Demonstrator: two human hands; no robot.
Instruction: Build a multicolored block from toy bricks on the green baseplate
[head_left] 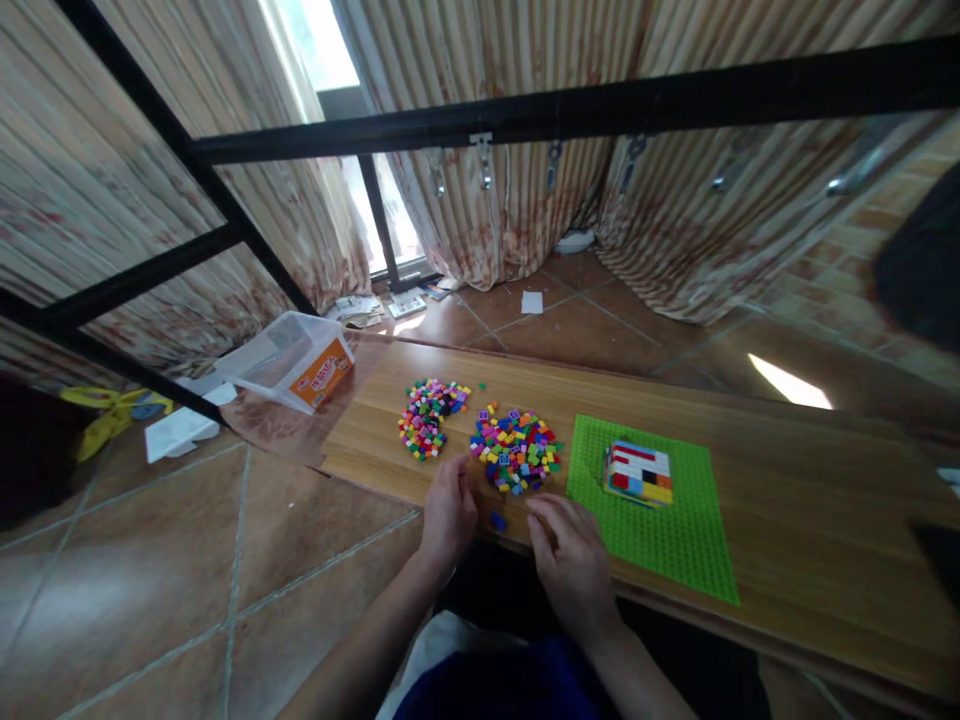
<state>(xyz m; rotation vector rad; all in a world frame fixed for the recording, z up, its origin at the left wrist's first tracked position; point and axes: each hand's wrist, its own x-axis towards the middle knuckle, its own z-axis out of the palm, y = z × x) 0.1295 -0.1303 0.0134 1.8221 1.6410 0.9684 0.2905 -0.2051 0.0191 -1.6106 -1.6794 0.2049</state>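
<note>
My left hand (450, 508) is at the table's near edge, just left of the larger pile of small bricks (517, 450), its fingers curled together; what they hold, if anything, is hidden. My right hand (571, 550) is below that pile's right side, thumb and fingers bent close; anything between them is too small to name. A blue brick (498, 521) lies between the hands near the edge. Right of my right hand is a green baseplate (652, 545), bearing a block of stacked bricks (639, 473) with white, red, blue, yellow, black and orange on top.
A second pile of small bricks (425, 418) sits further left on the wooden table (810, 500). Beyond the table's left end stands a clear plastic bin (300, 362) with an orange label. A black metal frame (525, 118) crosses in front of curtains. White paper (532, 302) lies on the floor.
</note>
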